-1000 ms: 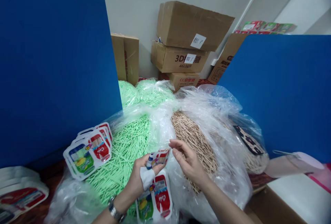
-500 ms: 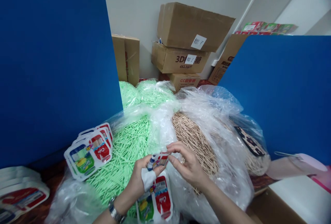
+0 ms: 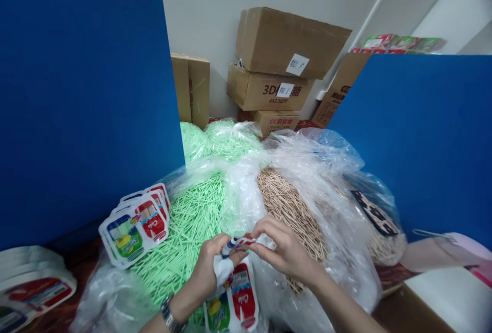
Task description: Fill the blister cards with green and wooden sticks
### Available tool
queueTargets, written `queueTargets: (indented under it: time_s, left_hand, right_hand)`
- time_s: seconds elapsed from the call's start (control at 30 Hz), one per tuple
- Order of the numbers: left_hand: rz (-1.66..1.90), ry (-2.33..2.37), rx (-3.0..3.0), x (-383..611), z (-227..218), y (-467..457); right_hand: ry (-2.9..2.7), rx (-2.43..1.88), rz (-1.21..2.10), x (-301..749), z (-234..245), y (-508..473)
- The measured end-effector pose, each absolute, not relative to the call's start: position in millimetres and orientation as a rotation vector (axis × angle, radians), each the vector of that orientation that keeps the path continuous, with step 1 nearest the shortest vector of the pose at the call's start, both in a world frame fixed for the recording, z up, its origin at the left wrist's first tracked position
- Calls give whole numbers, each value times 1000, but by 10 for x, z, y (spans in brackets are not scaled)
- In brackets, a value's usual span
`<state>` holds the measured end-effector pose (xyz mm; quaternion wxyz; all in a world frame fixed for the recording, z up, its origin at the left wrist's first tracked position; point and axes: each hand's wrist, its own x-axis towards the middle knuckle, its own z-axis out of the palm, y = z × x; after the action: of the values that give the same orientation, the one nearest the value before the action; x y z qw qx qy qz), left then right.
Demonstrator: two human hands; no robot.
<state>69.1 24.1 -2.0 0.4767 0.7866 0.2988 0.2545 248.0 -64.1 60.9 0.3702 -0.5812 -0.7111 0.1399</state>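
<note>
The left hand (image 3: 205,264) extends from the lower left, watch (image 3: 171,315) at the wrist and a white piece (image 3: 223,270) against the thumb side, its grip narrow and holding a small printed packet (image 3: 235,244) between thumb and curled fingers. The right hand (image 3: 282,251) reaches in from the lower right, wrist bent inward, thumb and index fingertips pinching the packet's near-right edge. The packet is raised above a printed tray pack (image 3: 244,297), between the green sticks (image 3: 194,215) and brown sticks (image 3: 290,212).
</note>
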Motion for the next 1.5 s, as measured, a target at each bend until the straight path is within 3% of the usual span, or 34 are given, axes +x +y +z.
queueTargets:
  time_s: [0.4, 0.73, 0.9, 1.1, 1.23, 1.43, 1.5]
  left_hand:
    - [646, 734, 1895, 674, -18, 219]
    - [595, 611, 1183, 584, -100, 330]
    - [650, 756, 1397, 492, -180, 275]
    - [652, 758, 1642, 403, -180, 126]
    - [569, 732, 1766, 307, -137, 147]
    - [616, 815, 1762, 124, -40, 89]
    - [637, 811, 1738, 66, -41, 21]
  right_hand:
    - [-1903, -1461, 332, 2453, 630, -612]
    - [-1647, -1617, 422, 2523, 495, -594]
    - [-1737, -1598, 625, 2420, 425, -513]
    - [-2066, -1542, 168, 2202, 344, -405]
    - [-2231, -1489, 39, 2086, 472, -411]
    - [-2092, -1352, 669, 2159, 678, -199]
    - [-2006, -1407, 660, 2209, 611, 1]
